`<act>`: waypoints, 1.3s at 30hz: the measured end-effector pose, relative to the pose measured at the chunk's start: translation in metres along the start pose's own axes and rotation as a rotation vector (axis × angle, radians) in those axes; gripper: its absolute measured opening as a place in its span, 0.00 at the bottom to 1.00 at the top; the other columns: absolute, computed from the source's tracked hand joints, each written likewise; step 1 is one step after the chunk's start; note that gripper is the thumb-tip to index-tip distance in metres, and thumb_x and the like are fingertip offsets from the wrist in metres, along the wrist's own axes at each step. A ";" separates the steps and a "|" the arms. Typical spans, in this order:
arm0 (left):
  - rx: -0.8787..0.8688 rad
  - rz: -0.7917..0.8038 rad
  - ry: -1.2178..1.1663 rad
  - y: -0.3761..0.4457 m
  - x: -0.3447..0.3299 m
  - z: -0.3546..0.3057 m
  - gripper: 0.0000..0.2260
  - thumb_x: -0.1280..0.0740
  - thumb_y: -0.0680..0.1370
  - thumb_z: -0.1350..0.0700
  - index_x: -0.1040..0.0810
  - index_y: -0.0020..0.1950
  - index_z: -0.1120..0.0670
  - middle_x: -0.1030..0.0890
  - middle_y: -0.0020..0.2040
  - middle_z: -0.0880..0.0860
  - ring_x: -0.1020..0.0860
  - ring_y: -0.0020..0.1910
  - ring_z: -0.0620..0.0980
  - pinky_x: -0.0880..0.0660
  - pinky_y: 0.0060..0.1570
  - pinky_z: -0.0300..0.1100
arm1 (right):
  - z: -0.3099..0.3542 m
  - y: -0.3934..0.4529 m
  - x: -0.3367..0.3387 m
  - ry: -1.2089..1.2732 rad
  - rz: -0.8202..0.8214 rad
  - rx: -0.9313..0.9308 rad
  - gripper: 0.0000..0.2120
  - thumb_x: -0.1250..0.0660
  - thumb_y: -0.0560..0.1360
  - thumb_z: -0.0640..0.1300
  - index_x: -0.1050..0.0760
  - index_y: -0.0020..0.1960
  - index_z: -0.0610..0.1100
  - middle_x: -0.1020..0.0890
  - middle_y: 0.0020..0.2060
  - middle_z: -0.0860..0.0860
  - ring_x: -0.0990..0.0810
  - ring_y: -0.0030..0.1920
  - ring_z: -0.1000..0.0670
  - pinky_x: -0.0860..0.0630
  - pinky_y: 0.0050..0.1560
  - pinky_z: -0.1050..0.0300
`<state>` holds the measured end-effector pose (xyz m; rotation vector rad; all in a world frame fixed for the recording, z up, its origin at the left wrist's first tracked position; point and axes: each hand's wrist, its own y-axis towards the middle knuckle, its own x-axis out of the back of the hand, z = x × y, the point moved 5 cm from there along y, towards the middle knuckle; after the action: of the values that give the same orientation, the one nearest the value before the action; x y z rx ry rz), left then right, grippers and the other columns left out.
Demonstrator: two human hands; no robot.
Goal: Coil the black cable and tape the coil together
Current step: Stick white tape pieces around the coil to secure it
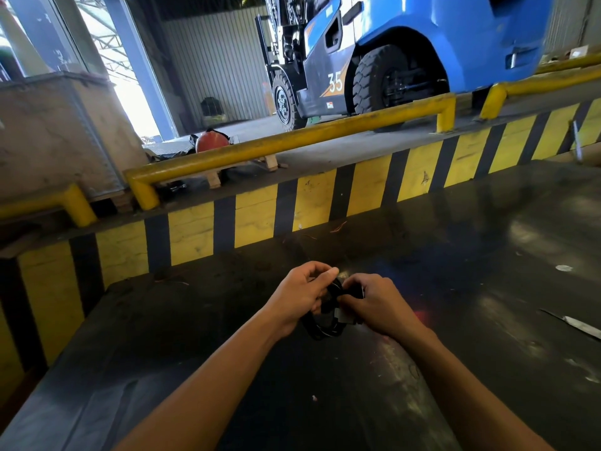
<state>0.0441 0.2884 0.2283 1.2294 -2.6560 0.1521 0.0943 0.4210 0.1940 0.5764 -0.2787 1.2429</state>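
Together, left hand (300,296) and right hand (374,302) clamp the black cable (325,327) coil between them — its loop hanging just above the dark worktop (455,255).

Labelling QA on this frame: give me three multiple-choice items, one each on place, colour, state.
1. Where is the black cable coil?
A. flat on the table
B. between both hands
C. on the yellow rail

2. What colour is the forklift body?
A. blue
B. red
C. green

3. What is the left hand doing?
A. open, resting flat
B. out of view
C. closed on the coil

Answers: B, the coil sits between the left hand and right hand above the table; A, its panels are blue; C, its fingers wrap the coil.
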 end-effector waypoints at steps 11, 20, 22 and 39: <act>0.025 -0.128 -0.043 -0.012 -0.010 0.025 0.20 0.28 0.72 0.60 0.28 0.63 0.55 0.18 0.54 0.53 0.19 0.51 0.48 0.21 0.46 0.39 | -0.017 -0.001 0.023 0.151 -0.324 -0.132 0.03 0.32 0.73 0.43 0.23 0.41 0.48 0.17 0.30 0.50 0.19 0.29 0.61 0.27 0.24 0.70; -0.019 -0.283 -0.207 -0.012 -0.010 0.026 0.14 0.33 0.75 0.66 0.23 0.54 0.48 0.19 0.54 0.53 0.19 0.53 0.51 0.21 0.53 0.50 | -0.022 -0.001 0.019 0.173 -0.304 -0.158 0.04 0.33 0.74 0.42 0.23 0.48 0.45 0.16 0.34 0.49 0.17 0.31 0.57 0.24 0.28 0.67; -0.022 -0.303 -0.178 -0.011 -0.010 0.026 0.15 0.33 0.75 0.66 0.24 0.59 0.53 0.19 0.55 0.55 0.20 0.55 0.52 0.21 0.54 0.51 | -0.020 -0.001 0.018 0.122 -0.288 -0.146 0.06 0.32 0.74 0.43 0.25 0.51 0.45 0.18 0.37 0.51 0.17 0.34 0.55 0.23 0.29 0.66; -0.185 -0.328 0.014 -0.008 -0.019 0.020 0.17 0.33 0.75 0.65 0.21 0.51 0.42 0.17 0.51 0.47 0.20 0.52 0.41 0.22 0.53 0.41 | -0.013 -0.004 0.003 0.506 -0.023 -0.144 0.03 0.35 0.76 0.43 0.24 0.49 0.48 0.20 0.42 0.48 0.22 0.33 0.60 0.27 0.30 0.69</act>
<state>0.0594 0.2941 0.2046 1.5652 -2.3515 -0.1328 0.0982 0.4298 0.1839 0.1291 0.0639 1.2906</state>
